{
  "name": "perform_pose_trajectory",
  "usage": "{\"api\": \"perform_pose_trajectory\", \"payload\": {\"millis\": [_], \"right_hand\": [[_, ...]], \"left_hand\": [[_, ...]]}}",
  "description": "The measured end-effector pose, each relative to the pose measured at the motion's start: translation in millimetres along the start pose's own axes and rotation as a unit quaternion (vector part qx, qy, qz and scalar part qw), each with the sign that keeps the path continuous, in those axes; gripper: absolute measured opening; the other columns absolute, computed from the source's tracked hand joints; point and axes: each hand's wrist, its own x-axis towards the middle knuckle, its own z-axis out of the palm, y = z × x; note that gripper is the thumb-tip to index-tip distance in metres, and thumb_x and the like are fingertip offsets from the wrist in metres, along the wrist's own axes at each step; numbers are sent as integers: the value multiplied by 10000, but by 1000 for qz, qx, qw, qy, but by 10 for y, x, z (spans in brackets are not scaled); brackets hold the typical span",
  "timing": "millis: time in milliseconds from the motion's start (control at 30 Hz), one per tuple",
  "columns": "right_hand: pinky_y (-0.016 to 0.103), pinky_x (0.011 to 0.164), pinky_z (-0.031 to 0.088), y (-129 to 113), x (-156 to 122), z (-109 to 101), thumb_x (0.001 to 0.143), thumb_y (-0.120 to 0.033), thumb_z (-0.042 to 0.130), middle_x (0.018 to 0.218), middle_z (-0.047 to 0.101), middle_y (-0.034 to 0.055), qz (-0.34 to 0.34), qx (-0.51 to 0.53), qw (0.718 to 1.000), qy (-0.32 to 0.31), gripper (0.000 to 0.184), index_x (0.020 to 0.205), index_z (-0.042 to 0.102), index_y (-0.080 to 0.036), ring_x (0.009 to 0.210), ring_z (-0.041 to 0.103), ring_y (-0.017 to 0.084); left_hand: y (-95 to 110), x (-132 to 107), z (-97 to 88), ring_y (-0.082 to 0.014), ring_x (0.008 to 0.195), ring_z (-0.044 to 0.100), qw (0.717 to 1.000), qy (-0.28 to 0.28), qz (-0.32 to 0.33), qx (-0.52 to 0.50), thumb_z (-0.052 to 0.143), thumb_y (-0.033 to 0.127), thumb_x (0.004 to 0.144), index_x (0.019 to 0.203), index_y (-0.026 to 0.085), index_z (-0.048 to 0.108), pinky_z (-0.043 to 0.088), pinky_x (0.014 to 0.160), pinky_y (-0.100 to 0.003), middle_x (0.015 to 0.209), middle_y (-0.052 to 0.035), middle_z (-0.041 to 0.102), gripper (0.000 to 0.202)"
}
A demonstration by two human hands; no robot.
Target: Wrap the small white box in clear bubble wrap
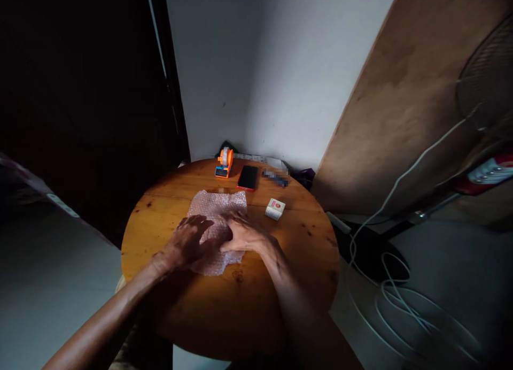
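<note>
A crumpled sheet of clear bubble wrap (216,203) lies on the round wooden table (310,257), a little left of its middle and well in from the near edge. The left hand (188,241) is over the sheet's left side, fingers spread and thumb apart from them. The right hand (243,233) rests on its right side, thumb and fingers also spread; some fingertips are too dim to make out.

Toward the far edge stands an orange tape dispenser (225,162) with a blue base. Just right of it lies a smartphone (248,176) with a red rim, then a dark, pixelated object (276,178) that cannot be identified. A small white box (275,209) with red print sits between the bubble wrap and the right edge. Beyond that edge, a white cable (395,188) hangs near a fan (487,73).
</note>
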Motion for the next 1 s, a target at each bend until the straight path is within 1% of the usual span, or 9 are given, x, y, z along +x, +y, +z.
{"api": "perform_pose_trajectory", "payload": {"millis": [133, 233, 333, 500, 600, 700, 800, 900, 1000], "right_hand": [[457, 1148, 298, -44, -20, -56, 643, -421, 812, 1476, 466, 180, 8, -16, 1000, -15, 941, 1458, 432, -144, 1364, 410, 346], [455, 1153, 301, 6, -25, -96, 624, -432, 819, 1530, 395, 211, 30, -12, 999, -22, 993, 1470, 411, -108, 1405, 365, 357], [512, 1166, 271, 119, -35, -132, 629, -453, 811, 1572, 334, 205, 70, -11, 997, -26, 1011, 1492, 390, -138, 1451, 298, 374], [482, 1149, 310, 253, -87, -230, 637, -443, 796, 1538, 411, 162, 86, -33, 995, -25, 881, 1425, 502, -182, 1423, 368, 350], [459, 1156, 299, 229, -111, -271, 643, -441, 792, 1542, 407, 160, 96, -60, 993, -38, 856, 1409, 525, -168, 1420, 370, 345], [465, 1126, 328, 165, -117, -263, 646, -439, 793, 1487, 477, 159, 109, -82, 990, -38, 795, 1363, 574, -173, 1371, 426, 360], [496, 1075, 377, 125, -117, -248, 651, -421, 788, 1424, 535, 173, 113, -84, 990, -29, 724, 1306, 618, -165, 1308, 485, 380], [472, 1072, 390, 143, -141, -305, 652, -381, 788, 1398, 563, 159, 99, -73, 992, -23, 652, 1254, 651, -170, 1292, 507, 363], [402, 1063, 410, 234, -203, -443, 745, -343, 723, 1333, 623, 115, 92, -41, 994, 47, 490, 1209, 671, -194, 1237, 565, 295]], "left_hand": [[-40, 264, 224, -284, 1267, 559, 999, 11, 0, -39, 587, 179, 786, 1349, 165, 541, 428, 1102, -444, 1380, -133, 598, 566], [-98, 300, 455, -328, 1318, 507, 998, 48, -16, -32, 604, 243, 768, 1418, 145, 456, 368, 1134, -513, 1423, -168, 553, 674], [-160, 280, 555, -343, 1325, 494, 997, 70, -34, -24, 597, 285, 777, 1436, 108, 424, 352, 1139, -503, 1428, -196, 540, 705], [-246, 306, 508, -337, 1336, 479, 996, 73, -33, -32, 580, 272, 788, 1418, 122, 458, 346, 1136, -519, 1418, -187, 550, 659], [-276, 306, 428, -343, 1366, 436, 998, 50, -11, -44, 575, 266, 799, 1398, 137, 499, 327, 1147, -536, 1444, -175, 527, 618], [-230, 272, 325, -355, 1380, 407, 998, 55, -3, -38, 586, 268, 805, 1355, 155, 556, 297, 1156, -555, 1471, -159, 501, 562], [-90, 227, 275, -314, 1417, 365, 994, 58, 83, -45, 557, 328, 868, 1349, 216, 575, 252, 1189, -504, 1499, -101, 479, 494], [55, 190, 324, -339, 1435, 339, 981, 1, 178, -78, 587, 523, 866, 1450, 232, 470, 225, 1192, -550, 1517, -120, 456, 663], [112, 172, 401, -396, 1450, 298, 977, -37, 195, -85, 593, 678, 813, 1508, 229, 381, 175, 1175, -638, 1557, -170, 384, 854]]}}
